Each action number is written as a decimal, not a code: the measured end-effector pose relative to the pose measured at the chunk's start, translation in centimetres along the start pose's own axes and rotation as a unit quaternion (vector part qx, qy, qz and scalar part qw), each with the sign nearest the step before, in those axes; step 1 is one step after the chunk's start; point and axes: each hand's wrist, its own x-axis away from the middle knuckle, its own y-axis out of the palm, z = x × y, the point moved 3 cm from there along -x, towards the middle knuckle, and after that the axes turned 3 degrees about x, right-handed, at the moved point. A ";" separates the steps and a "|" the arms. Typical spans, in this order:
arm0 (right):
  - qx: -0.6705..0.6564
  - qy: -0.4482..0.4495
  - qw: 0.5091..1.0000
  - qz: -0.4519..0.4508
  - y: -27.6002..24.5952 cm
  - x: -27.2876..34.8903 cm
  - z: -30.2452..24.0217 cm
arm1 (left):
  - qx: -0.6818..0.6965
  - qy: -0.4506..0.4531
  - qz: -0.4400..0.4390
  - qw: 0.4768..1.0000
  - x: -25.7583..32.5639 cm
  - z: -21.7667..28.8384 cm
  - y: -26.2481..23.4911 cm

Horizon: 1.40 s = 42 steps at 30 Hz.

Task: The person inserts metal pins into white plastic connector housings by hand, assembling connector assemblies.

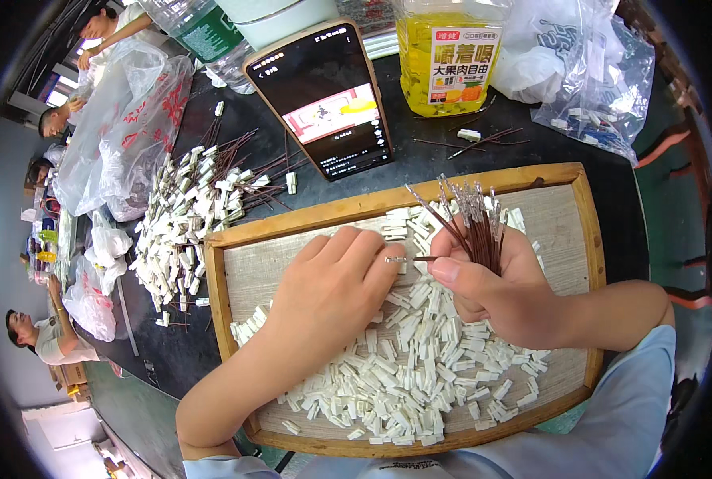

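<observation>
Wooden-rimmed tray (292, 220) before me holds loose white housings (404, 391), heaped mostly toward its near side. Above them, in the head view, my right hand (506, 299) clamps a bundle of brown wires (477, 231), metal tips up; a single wire (424, 259) points from its thumb toward my left hand (332, 275). My left fingers curl together; I cannot tell whether they grip anything. On the black table (160, 361), wired housings (184, 231) lie piled left; beyond stand a phone (332, 112), a bottle (418, 80) of yellow liquid and a clear bag (634, 68). Other people (56, 339) line the room's left.
</observation>
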 end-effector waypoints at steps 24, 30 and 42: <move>0.084 -0.040 0.995 -0.046 -0.2 -0.5 0.3 | 0.241 -0.176 0.082 0.951 2.1 -3.5 -0.5; 0.112 -0.027 0.991 -0.071 -0.1 -0.3 0.0 | 0.102 -0.073 0.078 0.989 1.5 -2.6 -0.8; 0.170 -0.136 0.973 -0.079 0.1 -0.1 0.1 | 0.625 -0.150 0.226 0.732 3.8 -3.2 -1.5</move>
